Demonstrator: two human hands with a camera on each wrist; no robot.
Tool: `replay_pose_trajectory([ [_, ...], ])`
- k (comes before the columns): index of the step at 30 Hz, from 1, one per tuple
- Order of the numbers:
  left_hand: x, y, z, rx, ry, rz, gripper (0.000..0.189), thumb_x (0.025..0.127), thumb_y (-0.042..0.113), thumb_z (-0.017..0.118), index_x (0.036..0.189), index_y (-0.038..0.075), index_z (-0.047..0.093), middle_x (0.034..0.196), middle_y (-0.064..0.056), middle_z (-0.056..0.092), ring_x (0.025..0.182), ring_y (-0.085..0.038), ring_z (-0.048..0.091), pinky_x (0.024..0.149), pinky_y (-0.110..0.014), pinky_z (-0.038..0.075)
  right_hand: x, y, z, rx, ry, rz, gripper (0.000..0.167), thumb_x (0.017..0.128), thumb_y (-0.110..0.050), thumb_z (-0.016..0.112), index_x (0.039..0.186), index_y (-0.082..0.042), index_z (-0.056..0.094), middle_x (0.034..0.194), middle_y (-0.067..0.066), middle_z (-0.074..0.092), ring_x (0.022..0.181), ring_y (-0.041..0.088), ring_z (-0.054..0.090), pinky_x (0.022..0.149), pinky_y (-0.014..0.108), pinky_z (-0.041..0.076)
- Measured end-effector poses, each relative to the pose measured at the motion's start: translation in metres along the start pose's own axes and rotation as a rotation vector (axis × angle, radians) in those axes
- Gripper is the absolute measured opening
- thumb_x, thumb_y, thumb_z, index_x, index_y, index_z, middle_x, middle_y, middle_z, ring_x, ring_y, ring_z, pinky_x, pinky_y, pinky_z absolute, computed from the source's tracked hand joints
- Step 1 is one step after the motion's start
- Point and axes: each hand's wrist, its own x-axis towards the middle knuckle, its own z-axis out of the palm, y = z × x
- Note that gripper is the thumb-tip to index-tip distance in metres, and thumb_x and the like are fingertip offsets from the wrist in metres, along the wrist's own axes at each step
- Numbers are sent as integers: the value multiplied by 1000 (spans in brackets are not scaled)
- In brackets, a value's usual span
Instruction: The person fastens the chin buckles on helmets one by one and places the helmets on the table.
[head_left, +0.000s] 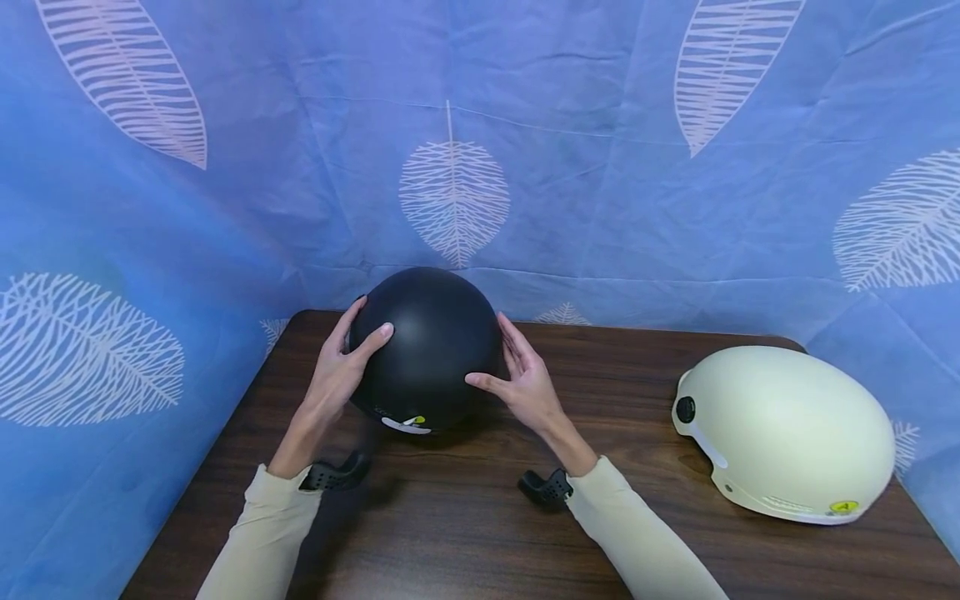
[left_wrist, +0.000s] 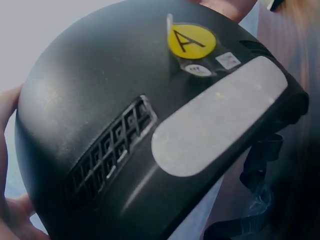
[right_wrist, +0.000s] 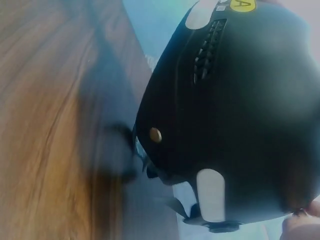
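Head view: The black helmet [head_left: 435, 350] is held toward 10 to 11 o'clock on the bench [head_left: 450, 542]. The left hand [head_left: 336, 375] grips it at 9 o'clock and the right hand [head_left: 531, 387] between 3 and 4. On each, the thumb is parted from the fingers and lies on the near face, with the fingers reaching round the side. Contact with the bench cannot be confirmed. The white helmet [head_left: 787, 433] rests just past 3 o'clock of the black one, well apart.

Left wrist view: A yellow sticker [left_wrist: 192, 41] shows near 1 o'clock, a vent [left_wrist: 112, 145] toward 8 and a grey strip [left_wrist: 220, 117] near 3. The strap [left_wrist: 260, 170] hangs loose at 4 o'clock. Fingertips press the shell at the left edge; whose they are cannot be told.

Right wrist view: A round stud [right_wrist: 156, 135] sits toward 9 o'clock; part of a hand touches the shell at 4. Finger detail is mostly hidden.

Judgement: the smooth, rounded shell may slip, so pressure should be even from opposite sides, thumbs flat, any turn slow, and the strap clear of the fingers.
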Motion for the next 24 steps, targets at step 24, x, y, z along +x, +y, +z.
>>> replay_pose_trajectory([
  [24, -1, -32, -26, 108, 46, 93, 67, 99, 58, 44, 158, 42, 14, 164, -6, 12, 147, -36, 19, 111, -69, 19, 11, -17, 34, 44, -139, 100, 104, 87, -36, 75, 160, -30, 2, 167, -2, -2, 153, 22, 7, 112, 45, 34],
])
